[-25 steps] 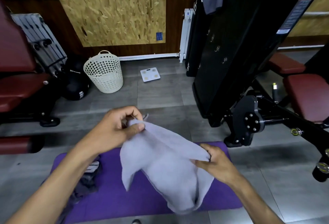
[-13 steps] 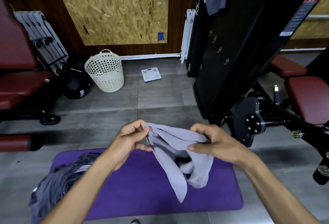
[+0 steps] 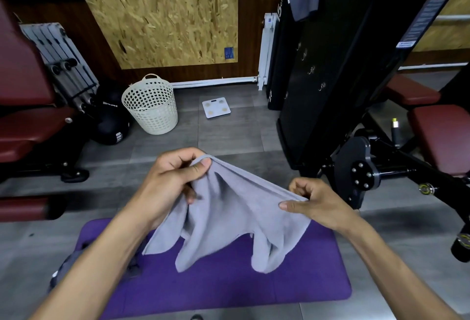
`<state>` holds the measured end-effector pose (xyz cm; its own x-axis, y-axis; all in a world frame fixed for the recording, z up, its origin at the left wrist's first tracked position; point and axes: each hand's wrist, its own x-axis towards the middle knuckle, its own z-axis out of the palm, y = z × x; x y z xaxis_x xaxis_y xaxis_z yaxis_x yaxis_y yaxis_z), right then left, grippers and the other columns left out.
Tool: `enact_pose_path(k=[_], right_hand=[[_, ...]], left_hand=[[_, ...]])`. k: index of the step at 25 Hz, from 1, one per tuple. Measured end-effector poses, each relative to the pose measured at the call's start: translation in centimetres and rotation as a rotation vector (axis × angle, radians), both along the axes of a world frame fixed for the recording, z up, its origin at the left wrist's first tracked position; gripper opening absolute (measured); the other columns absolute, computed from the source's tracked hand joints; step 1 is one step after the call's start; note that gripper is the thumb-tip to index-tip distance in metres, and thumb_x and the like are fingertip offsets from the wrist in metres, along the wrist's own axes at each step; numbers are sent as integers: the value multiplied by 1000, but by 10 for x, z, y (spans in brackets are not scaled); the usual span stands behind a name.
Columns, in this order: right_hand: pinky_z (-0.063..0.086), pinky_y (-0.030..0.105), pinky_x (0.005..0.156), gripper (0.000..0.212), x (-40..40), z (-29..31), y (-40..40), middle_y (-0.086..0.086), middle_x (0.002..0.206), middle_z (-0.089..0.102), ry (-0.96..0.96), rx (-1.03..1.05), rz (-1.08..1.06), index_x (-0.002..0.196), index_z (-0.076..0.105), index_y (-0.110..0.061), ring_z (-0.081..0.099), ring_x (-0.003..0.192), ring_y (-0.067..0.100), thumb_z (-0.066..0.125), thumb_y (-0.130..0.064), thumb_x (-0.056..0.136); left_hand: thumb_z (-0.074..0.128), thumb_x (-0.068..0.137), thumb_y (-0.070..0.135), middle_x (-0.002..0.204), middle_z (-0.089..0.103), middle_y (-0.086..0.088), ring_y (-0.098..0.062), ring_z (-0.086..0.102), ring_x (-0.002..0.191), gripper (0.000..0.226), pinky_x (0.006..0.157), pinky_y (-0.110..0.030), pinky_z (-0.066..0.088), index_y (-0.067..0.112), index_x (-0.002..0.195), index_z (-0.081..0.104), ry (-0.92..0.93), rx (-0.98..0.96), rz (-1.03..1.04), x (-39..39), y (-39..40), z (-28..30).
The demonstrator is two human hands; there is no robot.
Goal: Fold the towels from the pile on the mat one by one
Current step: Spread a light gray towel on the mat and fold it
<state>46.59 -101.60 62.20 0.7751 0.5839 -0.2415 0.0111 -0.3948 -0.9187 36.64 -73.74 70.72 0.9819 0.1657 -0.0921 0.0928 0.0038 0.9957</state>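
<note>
Flanking mat (image 3: 229, 291): basket (image 3: 152, 105), scale (image 3: 216, 107), machine (image 3: 330, 65).

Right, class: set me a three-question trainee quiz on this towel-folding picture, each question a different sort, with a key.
1. True or false: the grey towel lies flat on the purple mat.
2. Which grips the towel's top edge? A) left hand only B) right hand only C) both
3. Fill in: the white basket stands on the ____.

Key: 1 false, it hangs above the mat; 2 C; 3 floor.
</note>
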Motion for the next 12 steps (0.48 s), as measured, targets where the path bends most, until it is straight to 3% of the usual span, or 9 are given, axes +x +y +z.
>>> enact_pose_path(k=[2, 4, 5, 6, 7, 10, 12], right_hand=[[48, 30, 60, 25, -1, -12, 0, -12, 72, 63, 14, -353, 179, 78, 62, -21, 59, 66, 9, 77, -40, 77], [48, 26, 71, 23, -4, -35, -4, -11, 88, 62, -77, -840, 361, 87, 57, -24, 63, 89, 11, 66, -45, 86], [46, 29, 75, 26, -7, -45, -5, -7, 93, 58, -131, -956, 364, 89, 51, -22, 60, 95, 15, 61, -46, 90], [45, 32, 76, 28, -11, -51, -7, -3, 93, 57, -139, -925, 277, 89, 50, -18, 58, 92, 17, 58, -45, 93], [46, 33, 72, 31, -13, -53, -9, -2, 86, 56, -75, -759, 107, 86, 52, -12, 56, 81, 15, 58, -41, 95], [53, 29, 59, 23, -17, -55, -13, 1, 66, 59, 214, -11, -560, 84, 60, 5, 57, 64, 11, 60, -16, 95], [54, 28, 54, 21, -11, -54, -19, 1, 61, 56, 184, 76, -650, 73, 57, -6, 56, 64, 14, 66, -15, 91]], left_hand=[[72, 78, 20, 75, 55, -12, -16, 56, 56, 24, 45, -23, 52, -2, 84, 62, 36, -148, 1, 1, 3, -1], [65, 80, 24, 72, 59, -5, -13, 59, 58, 16, 51, -25, 56, 8, 82, 67, 35, -187, 32, 0, 5, -10], [62, 84, 22, 70, 59, -1, -10, 58, 61, 13, 53, -24, 56, 12, 80, 70, 2, -147, 66, 1, 8, -16], [58, 89, 19, 71, 60, 0, -10, 57, 64, 16, 56, -24, 57, 15, 81, 72, -21, -101, 116, 1, 11, -19], [56, 93, 18, 75, 62, -1, -11, 57, 69, 19, 61, -25, 58, 16, 84, 73, -39, -54, 177, 1, 19, -25], [56, 96, 15, 88, 73, 1, -14, 63, 84, 21, 84, -31, 57, 20, 91, 76, -36, 120, 274, 0, 51, -45], [59, 95, 17, 91, 73, 1, -13, 63, 87, 22, 89, -38, 51, 29, 92, 76, -25, 290, 304, -4, 69, -64]])
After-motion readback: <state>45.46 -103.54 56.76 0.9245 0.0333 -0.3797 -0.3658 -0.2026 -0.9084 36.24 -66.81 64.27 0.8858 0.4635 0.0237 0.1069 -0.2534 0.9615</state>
